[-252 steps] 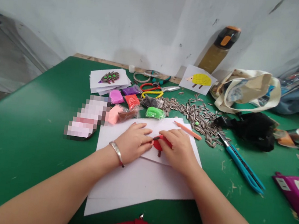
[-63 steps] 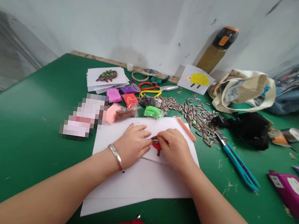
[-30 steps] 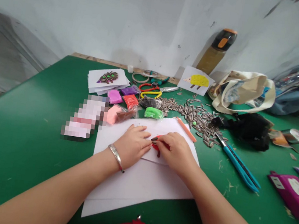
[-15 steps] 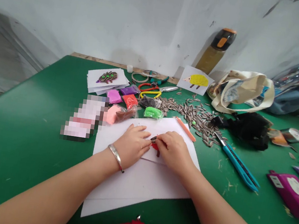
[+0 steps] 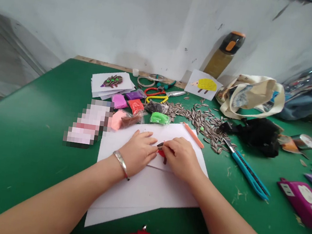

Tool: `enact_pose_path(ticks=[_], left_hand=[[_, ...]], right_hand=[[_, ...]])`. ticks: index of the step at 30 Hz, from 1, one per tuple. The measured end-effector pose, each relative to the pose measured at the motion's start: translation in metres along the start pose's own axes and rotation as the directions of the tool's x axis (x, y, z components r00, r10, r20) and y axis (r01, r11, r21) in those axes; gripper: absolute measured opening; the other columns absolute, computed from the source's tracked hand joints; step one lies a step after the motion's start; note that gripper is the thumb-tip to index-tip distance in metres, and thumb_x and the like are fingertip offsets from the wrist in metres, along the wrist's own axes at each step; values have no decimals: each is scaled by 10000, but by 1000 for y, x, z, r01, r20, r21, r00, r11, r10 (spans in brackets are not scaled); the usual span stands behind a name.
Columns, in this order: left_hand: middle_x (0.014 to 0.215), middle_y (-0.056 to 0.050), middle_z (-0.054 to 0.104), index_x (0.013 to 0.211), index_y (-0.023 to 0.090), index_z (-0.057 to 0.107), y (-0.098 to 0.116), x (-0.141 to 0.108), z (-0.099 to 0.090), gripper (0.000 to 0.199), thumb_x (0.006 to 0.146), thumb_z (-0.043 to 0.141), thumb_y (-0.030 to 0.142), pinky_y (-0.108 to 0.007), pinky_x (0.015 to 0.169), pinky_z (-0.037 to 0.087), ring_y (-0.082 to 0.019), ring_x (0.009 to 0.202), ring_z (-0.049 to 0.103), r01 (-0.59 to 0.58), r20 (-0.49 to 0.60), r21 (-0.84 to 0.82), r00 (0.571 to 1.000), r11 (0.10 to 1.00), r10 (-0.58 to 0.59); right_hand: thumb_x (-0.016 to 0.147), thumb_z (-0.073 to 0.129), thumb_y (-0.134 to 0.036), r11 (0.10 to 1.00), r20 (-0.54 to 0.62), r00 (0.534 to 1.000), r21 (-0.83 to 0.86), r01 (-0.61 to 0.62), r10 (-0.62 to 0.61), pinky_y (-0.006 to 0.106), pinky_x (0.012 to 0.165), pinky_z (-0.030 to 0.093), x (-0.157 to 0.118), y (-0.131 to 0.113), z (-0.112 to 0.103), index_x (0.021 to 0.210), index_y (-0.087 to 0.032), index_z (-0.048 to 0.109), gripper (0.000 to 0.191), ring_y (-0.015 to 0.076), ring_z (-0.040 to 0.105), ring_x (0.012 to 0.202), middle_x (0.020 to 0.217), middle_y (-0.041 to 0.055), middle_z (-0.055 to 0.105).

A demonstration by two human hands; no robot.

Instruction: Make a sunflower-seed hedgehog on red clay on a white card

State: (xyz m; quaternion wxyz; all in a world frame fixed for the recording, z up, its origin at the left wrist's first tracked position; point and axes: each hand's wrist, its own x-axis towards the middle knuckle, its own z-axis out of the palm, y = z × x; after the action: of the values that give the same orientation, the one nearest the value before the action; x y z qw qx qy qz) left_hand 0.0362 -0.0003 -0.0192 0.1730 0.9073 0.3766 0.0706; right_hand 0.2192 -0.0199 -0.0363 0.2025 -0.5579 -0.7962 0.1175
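Where the hands meet: a red clay shape lies near the middle of the white paper sheet, mostly hidden by the fingers.
Left hand: open, its fingers resting on the paper just beside the clay, gripping nothing.
Right hand: closed to a pinch on a dark sunflower seed, which touches the clay.
Beyond the paper: a heap of sunflower seeds lies past its far right corner, an orange stick along that edge, packets of modelling clay past the far edge.
Risk: an off-angle press could slip the seed or smear the soft clay; an unheld sheet could slide.
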Motion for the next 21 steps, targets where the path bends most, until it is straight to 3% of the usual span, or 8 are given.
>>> enact_pose_path(ticks=[4, 8, 12, 15, 21], left_hand=[[1061, -67, 643, 980, 216, 693, 0, 0, -1, 259, 925, 441, 240, -516, 968, 341, -299, 1190, 450, 12, 24, -21, 1000, 1000, -11], [1055, -68, 636, 977, 212, 688, 0, -1, -2, 262, 922, 433, 237, -530, 970, 327, -300, 1194, 442, 15, 17, -53, 1000, 998, -14], [1010, -66, 641, 951, 205, 686, -1, -1, -2, 261, 918, 429, 235, -507, 950, 341, -296, 1170, 455, -4, -3, -64, 1000, 998, 3], [987, -65, 648, 918, 202, 688, -2, -1, -2, 254, 915, 435, 228, -492, 941, 352, -287, 1139, 476, -18, -29, -61, 999, 998, 17], [978, -67, 655, 899, 192, 691, 0, -1, -3, 253, 916, 441, 221, -497, 943, 358, -290, 1149, 477, -16, -29, -62, 999, 998, 14]], right_hand=[[868, 481, -213, 999, -119, 992, -33, -35, 31, 287, 697, 369, 0, 17, -21, 697, -193, 666, 253, 153, 516, 687, 669, 20, 607], [855, 479, -234, 944, -237, 943, -176, -279, 234, 287, 687, 365, -3, 50, -50, 771, -205, 695, 234, 180, 547, 752, 752, 38, 652], [839, 460, -223, 841, -184, 912, -352, -410, 368, 297, 664, 346, -6, 78, -56, 862, -210, 712, 253, 211, 563, 798, 828, 69, 666], [837, 454, -213, 809, -135, 909, -417, -414, 395, 298, 643, 327, -6, 88, -48, 883, -212, 713, 263, 213, 566, 803, 866, 80, 662], [830, 416, -144, 806, -100, 918, -448, -386, 385, 300, 641, 324, -4, 91, -40, 762, -177, 680, 275, 208, 551, 748, 761, 95, 611]])
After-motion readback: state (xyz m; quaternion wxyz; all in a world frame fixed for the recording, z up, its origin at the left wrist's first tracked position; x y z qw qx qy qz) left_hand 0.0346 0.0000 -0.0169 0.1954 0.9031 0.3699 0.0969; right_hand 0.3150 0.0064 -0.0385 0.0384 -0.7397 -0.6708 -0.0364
